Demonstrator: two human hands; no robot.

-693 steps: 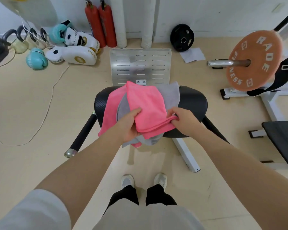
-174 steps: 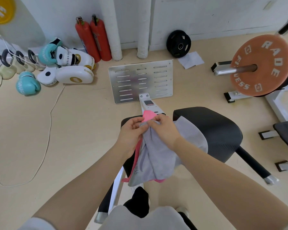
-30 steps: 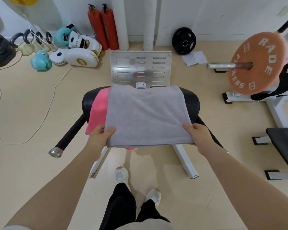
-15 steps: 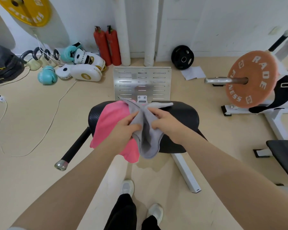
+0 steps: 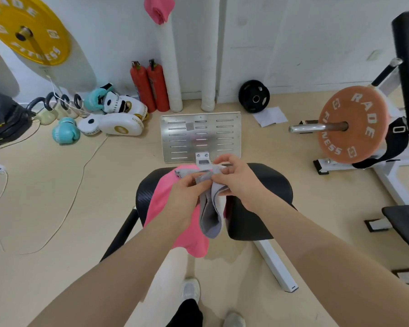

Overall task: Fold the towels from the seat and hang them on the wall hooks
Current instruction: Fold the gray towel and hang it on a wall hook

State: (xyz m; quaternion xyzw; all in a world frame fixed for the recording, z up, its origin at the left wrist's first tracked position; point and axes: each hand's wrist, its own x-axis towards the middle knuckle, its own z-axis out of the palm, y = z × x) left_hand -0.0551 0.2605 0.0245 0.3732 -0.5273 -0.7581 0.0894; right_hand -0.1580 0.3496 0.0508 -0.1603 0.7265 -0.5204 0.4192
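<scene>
Left hand and right hand pinching grey towel, bunched above seat, pink towel beneath, another apparently hung on wall.

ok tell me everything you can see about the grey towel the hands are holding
The grey towel looks like soft, plain cloth, darker grey on one face and paler, nearly white, on the other. It is bunched and folded lengthwise, hanging in a narrow drape with its lower end loose. The left hand and right hand pinch its top edge close together above the black seat. It hangs in front of a pink towel lying on that seat; whether they touch is unclear.
</scene>
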